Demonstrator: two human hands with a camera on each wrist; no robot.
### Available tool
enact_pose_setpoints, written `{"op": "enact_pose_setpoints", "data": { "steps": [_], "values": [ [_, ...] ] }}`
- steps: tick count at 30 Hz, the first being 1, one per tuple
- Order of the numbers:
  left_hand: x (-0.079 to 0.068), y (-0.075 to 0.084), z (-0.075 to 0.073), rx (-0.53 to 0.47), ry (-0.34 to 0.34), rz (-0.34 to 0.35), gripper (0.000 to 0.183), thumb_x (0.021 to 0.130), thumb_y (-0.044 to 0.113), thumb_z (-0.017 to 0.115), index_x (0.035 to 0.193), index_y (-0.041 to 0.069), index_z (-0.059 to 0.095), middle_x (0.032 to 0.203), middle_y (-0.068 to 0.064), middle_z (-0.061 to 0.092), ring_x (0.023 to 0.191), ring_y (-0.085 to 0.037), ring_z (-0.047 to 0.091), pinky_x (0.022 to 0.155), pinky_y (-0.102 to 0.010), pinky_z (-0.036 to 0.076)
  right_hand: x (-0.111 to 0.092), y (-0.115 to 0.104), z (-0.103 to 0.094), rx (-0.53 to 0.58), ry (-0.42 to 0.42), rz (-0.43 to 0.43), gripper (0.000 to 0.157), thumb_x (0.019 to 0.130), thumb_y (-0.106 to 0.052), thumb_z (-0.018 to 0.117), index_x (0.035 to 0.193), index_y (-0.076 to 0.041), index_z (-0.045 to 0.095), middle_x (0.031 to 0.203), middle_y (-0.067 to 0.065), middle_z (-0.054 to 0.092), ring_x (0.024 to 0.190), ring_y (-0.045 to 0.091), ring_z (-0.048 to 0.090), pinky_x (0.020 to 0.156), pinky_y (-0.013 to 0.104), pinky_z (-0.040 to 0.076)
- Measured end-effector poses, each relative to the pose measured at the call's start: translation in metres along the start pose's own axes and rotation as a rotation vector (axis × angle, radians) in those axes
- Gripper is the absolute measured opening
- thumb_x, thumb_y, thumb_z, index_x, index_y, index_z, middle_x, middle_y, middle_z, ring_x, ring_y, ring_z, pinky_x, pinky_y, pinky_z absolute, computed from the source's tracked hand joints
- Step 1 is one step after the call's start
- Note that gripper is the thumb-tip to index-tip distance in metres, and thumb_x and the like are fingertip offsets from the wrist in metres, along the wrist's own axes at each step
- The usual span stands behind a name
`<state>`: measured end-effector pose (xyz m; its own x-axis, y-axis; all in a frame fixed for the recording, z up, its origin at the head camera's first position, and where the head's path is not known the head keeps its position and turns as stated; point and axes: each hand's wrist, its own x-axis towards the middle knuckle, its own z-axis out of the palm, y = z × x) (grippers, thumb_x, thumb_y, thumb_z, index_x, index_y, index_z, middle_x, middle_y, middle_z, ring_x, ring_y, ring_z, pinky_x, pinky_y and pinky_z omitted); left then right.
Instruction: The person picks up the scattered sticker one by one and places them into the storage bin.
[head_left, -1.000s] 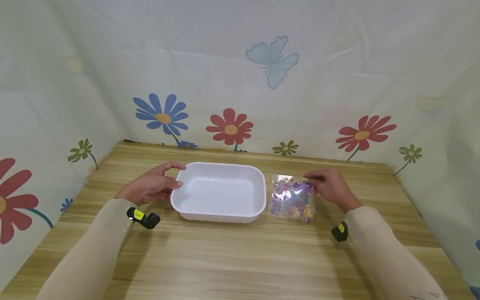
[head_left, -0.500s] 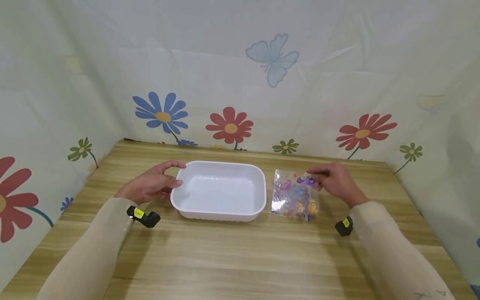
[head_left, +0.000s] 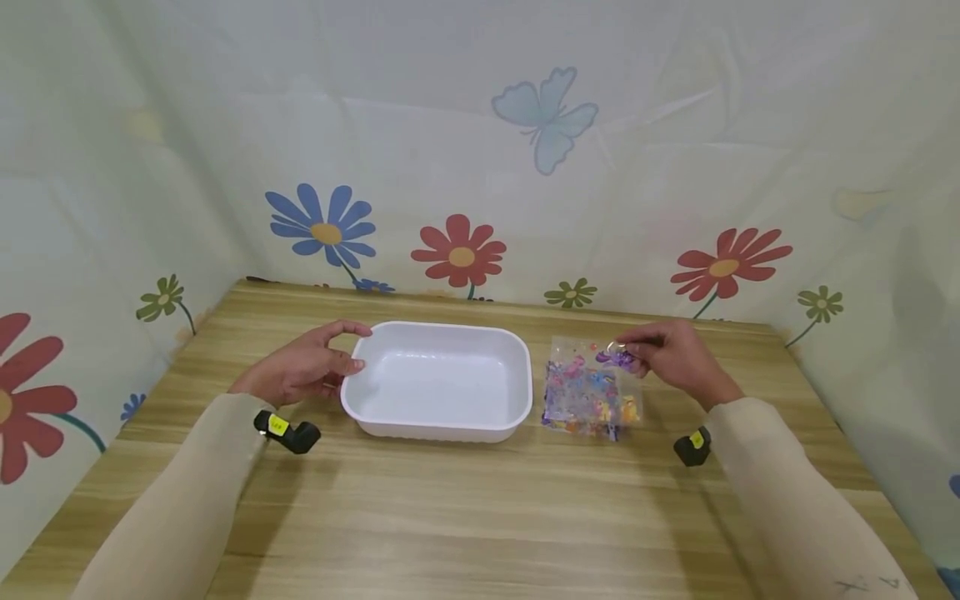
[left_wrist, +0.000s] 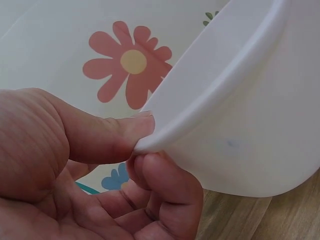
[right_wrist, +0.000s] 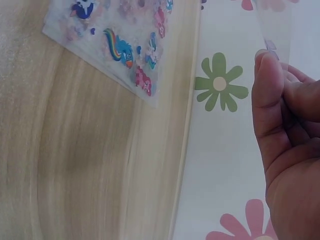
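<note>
A white plastic rectangular tub (head_left: 438, 434) stands on the table. My left hand (head_left: 303, 367) pinches its left rim between thumb and curled finger, which the left wrist view shows close up. To the tub's right, my right hand (head_left: 678, 362) pinches the upper right corner of a clear sticker sheet (head_left: 609, 385) with small colourful cartoon ponies. This sheet is raised over more pony sticker sheets (right_wrist: 125, 47) lying on the table. In the right wrist view only a see-through part of the held sheet (right_wrist: 275, 30) shows above the thumb. How many sheets lie below cannot be told.
The wood-grain table (head_left: 450, 525) reaches back to a pale cloth backdrop (head_left: 375, 125) printed with flowers and a butterfly. Similar cloth hangs at both sides. A small black wrist camera (head_left: 287, 432) is worn at the left sleeve, another (head_left: 692, 447) at the right.
My right hand has moved slightly right and up, lifting one sticker sheet off the others, so the lower sheets now show beneath it. The left hand and the tub stay in place.
</note>
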<state>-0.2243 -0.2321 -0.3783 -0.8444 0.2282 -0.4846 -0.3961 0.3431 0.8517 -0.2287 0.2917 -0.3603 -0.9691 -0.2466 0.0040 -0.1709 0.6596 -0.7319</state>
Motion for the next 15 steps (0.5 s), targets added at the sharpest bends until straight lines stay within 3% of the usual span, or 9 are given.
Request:
{"op": "enact_pose_setpoints", "data": {
  "steps": [6, 15],
  "values": [
    [-0.0010, -0.0012, -0.0011, 0.004, 0.005, -0.003, 0.075, 0.097, 0.013, 0.072, 0.159, 0.022, 0.031, 0.118, -0.014, 0.058, 0.089, -0.028, 0.061, 0.079, -0.035, 0.058, 0.0033, -0.0040, 0.0010, 0.024, -0.019, 0.005, 0.024, 0.103, 0.003, 0.058, 0.121, 0.007, 0.072, 0.104, 0.023, 0.076, 0.073, 0.012, 0.068, 0.069, 0.031, 0.062],
    [-0.0002, -0.0021, -0.0006, -0.010, -0.016, 0.015, 0.073, 0.099, 0.012, 0.070, 0.160, 0.022, 0.031, 0.137, -0.019, 0.051, 0.092, -0.028, 0.062, 0.080, -0.035, 0.058, 0.0065, -0.0094, 0.0007, 0.031, -0.036, -0.002, 0.023, 0.103, 0.001, 0.060, 0.121, 0.006, 0.073, 0.100, 0.021, 0.077, 0.071, 0.014, 0.069, 0.069, 0.031, 0.062]
  ]
}}
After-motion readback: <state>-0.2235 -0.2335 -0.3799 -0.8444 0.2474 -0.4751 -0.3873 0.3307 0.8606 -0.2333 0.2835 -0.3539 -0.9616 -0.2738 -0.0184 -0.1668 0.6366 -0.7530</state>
